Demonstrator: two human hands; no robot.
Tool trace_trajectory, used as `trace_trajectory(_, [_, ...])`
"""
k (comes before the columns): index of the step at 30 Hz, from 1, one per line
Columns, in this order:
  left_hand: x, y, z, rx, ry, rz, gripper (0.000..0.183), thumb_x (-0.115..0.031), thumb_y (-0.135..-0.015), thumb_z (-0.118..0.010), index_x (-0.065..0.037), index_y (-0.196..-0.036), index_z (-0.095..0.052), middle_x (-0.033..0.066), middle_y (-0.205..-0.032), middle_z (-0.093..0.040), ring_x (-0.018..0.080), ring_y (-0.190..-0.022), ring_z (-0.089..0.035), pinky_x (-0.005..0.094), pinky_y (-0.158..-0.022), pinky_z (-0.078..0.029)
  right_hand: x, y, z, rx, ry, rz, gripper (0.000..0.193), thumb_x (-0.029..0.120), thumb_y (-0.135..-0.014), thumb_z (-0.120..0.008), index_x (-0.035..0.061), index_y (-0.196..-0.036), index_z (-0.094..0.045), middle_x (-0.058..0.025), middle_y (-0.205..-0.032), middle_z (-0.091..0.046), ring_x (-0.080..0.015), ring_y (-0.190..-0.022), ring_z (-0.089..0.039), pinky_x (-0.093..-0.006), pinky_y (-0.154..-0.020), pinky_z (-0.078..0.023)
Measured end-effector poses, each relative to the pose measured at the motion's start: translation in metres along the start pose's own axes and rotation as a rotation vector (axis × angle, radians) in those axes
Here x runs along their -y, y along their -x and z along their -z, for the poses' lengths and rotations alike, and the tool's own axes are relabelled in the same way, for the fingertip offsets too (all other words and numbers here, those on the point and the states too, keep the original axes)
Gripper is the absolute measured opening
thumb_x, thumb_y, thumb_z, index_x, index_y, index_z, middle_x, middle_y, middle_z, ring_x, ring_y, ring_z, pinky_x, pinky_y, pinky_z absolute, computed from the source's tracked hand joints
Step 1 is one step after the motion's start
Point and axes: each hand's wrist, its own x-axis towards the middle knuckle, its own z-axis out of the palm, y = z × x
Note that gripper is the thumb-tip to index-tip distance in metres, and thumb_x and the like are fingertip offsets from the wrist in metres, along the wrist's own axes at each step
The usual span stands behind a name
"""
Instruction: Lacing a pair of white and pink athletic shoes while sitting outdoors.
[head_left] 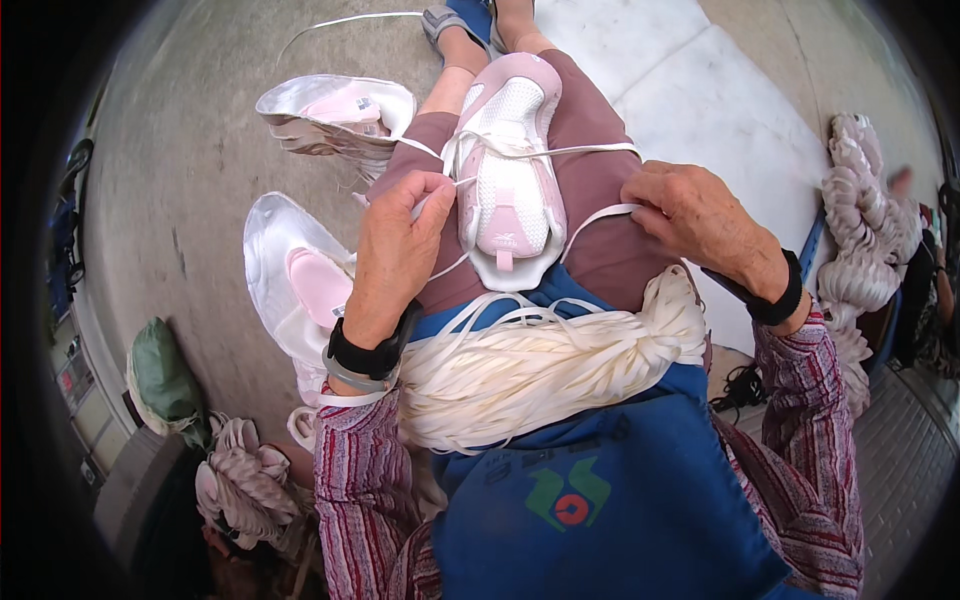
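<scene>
A pink and white shoe upper (507,190) lies along my lap between my thighs, its pink toe end away from me. A white shoelace (590,151) runs across it in loose strands. My left hand (403,228), at the upper's left edge, pinches one strand of the lace. Off to the right, above my thigh, my right hand (690,215) is closed on the lace, with strands stretching from it back to the upper. Against my blue apron (600,490) rests a thick bundle of cream laces (550,370), nearer to me than the upper.
Stacked shoe uppers with pink linings (345,105) lie to the left, and another white stack (290,250) sits closer. Tied bunches of uppers (865,230) pile up at the right, with more (245,480) at lower left. A white sheet (710,100) covers floor ahead; a green bag (165,375) stands left.
</scene>
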Motion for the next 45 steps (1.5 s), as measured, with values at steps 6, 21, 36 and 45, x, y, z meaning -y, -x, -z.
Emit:
trace_trajectory(6, [0.002,-0.018,0.005,-0.029,-0.118,-0.018,0.022,-0.022,-0.090,-0.060,-0.002,-0.098,-0.068,0.0167,-0.079,-0.067,0.0259,-0.070,-0.064,0.0325,-0.067,-0.049,-0.016,0.013,-0.007,0.036,0.187,-0.161,0.005,0.003,-0.079,-0.060,0.0007,-0.083,-0.059,-0.0134,-0.082,-0.059,-0.0342,-0.073,-0.060,-0.0408,-0.065,-0.048])
trace_trajectory(21, [-0.009,-0.029,-0.001,0.015,-0.094,0.100,0.022,-0.020,-0.091,-0.057,-0.001,-0.095,-0.066,0.0172,-0.072,-0.065,0.0284,-0.062,-0.062,0.0355,-0.062,-0.048,0.010,-0.016,-0.034,0.013,0.099,0.131,0.003,0.004,-0.081,-0.058,0.0010,-0.080,-0.059,-0.0127,-0.088,-0.055,-0.0307,-0.072,-0.060,-0.0388,-0.063,-0.051])
trace_trajectory(36, [-0.004,-0.044,-0.005,0.049,-0.171,0.011,0.024,-0.022,-0.088,-0.055,0.000,-0.088,-0.065,0.0218,-0.077,-0.064,0.0360,-0.072,-0.063,0.0403,-0.068,-0.048,0.002,-0.064,-0.037,-0.222,-0.100,-0.059,0.016,0.013,-0.086,-0.058,-0.0006,-0.090,-0.067,-0.0157,-0.086,-0.064,-0.0332,-0.079,-0.061,-0.0389,-0.073,-0.049])
trace_trajectory(45, [-0.016,-0.045,-0.006,0.046,-0.307,-0.127,0.023,-0.020,-0.087,-0.055,0.001,-0.086,-0.064,0.0238,-0.079,-0.064,0.0403,-0.075,-0.062,0.0427,-0.070,-0.048,0.002,-0.062,-0.037,-0.211,-0.163,-0.085,0.017,0.014,-0.087,-0.057,-0.0003,-0.089,-0.067,-0.0159,-0.087,-0.065,-0.0335,-0.081,-0.062,-0.0384,-0.073,-0.049])
